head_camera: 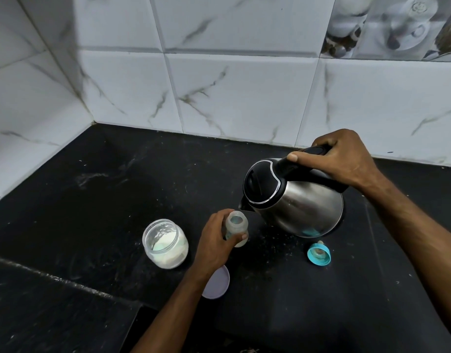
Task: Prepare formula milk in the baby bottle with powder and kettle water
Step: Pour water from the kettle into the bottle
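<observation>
A small clear baby bottle [236, 226] stands uncapped on the black counter, and my left hand [215, 244] grips its body. My right hand [339, 159] holds the black handle of a steel kettle [295, 200], which is tilted left with its spout just above the bottle's mouth. An open glass jar of white powder [165, 243] stands to the left of the bottle. The bottle's teal cap with its teat [319, 253] lies on the counter to the right, below the kettle.
A pale lilac jar lid [218, 284] lies partly under my left forearm. The black stone counter [104, 189] is speckled with powder and meets white marble-look wall tiles [232, 85] at the back and left. A raised ledge runs along the front left.
</observation>
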